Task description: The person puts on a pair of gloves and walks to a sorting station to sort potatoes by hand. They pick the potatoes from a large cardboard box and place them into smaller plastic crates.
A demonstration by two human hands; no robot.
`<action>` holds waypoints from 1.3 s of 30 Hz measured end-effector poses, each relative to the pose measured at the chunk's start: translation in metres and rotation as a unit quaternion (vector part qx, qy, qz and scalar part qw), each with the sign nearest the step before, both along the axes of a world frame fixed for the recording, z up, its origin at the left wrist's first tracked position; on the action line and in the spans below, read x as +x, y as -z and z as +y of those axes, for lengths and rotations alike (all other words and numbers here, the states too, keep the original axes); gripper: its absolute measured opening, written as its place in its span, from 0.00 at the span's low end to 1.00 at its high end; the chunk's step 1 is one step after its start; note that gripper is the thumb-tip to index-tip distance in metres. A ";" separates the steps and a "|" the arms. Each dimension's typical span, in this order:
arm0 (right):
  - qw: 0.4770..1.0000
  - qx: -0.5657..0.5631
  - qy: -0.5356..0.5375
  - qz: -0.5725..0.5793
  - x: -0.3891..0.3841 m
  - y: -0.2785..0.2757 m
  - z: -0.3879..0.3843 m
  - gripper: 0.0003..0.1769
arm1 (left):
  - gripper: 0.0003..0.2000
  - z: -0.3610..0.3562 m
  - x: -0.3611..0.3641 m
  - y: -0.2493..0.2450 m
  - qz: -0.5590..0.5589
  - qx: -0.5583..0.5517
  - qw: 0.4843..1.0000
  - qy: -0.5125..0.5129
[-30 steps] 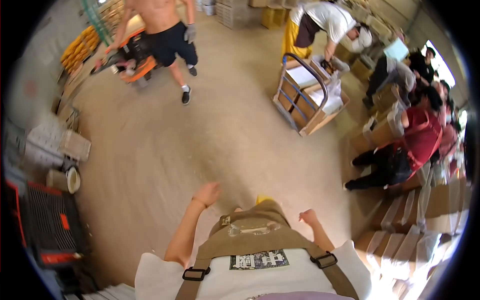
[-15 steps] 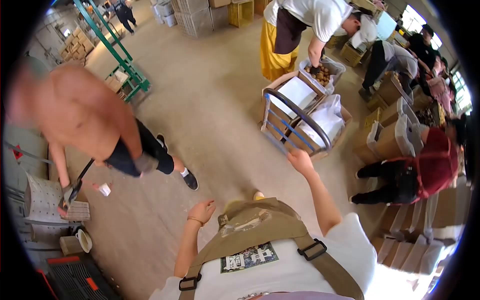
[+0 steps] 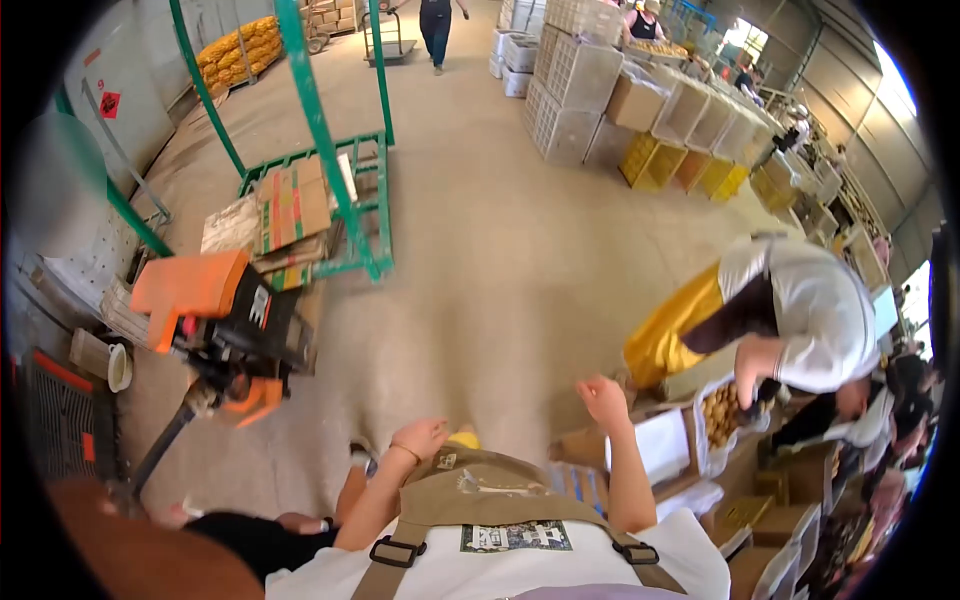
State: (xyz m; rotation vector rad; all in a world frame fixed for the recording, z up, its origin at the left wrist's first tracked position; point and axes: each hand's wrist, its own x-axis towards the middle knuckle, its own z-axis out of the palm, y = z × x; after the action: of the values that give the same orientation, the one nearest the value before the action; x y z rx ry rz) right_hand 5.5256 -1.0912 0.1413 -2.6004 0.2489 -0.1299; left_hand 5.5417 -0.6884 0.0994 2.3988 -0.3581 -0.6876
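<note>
My left hand [image 3: 422, 437], with a band at its wrist, hangs in front of my brown apron [image 3: 480, 490]. It holds nothing, its fingers loosely bent. My right hand [image 3: 603, 402] is raised to the right with its fingers curled in and nothing visible in them. Below it, partly hidden by my forearm, stands a cart with blue bars [image 3: 578, 485]. Beside my forearm is a carton with a white sheet on top [image 3: 650, 445]. A lined box of round brown produce [image 3: 720, 418] stands just beyond, where a co-worker's gloved hand reaches in.
An orange pallet jack [image 3: 195, 290] and a green rack [image 3: 385, 200] with flattened cardboard [image 3: 290, 205] stand at left. A person in dark shorts [image 3: 255, 540] is close at lower left. A co-worker in yellow [image 3: 675, 325] bends at right. Stacked crates [image 3: 580, 90] stand farther back.
My view has swung left and up. My right hand, earlier at the cart's handle, is now off it. The person at left has shifted to the lower left, and the pallet jack has come into view.
</note>
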 end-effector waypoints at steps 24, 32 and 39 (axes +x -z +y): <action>0.994 0.088 0.017 -0.066 1.003 -0.104 -0.376 0.22 | 0.21 -0.246 0.905 -0.079 0.028 0.063 0.995 -0.073; 0.988 -0.002 -0.028 -0.154 1.422 -0.135 -0.428 0.25 | 0.23 -0.311 1.279 -0.039 0.057 0.116 0.987 -0.101; 0.984 -0.065 0.015 -0.163 1.591 -0.176 -0.516 0.27 | 0.22 -0.431 1.505 -0.140 -0.029 0.028 0.999 0.010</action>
State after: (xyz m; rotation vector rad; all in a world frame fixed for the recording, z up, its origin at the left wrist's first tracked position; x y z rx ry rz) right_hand 7.1169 -1.6073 0.3172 -2.6530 0.1653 -0.5935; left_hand 7.0471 -1.1195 0.2397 2.4750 -0.3920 -0.6458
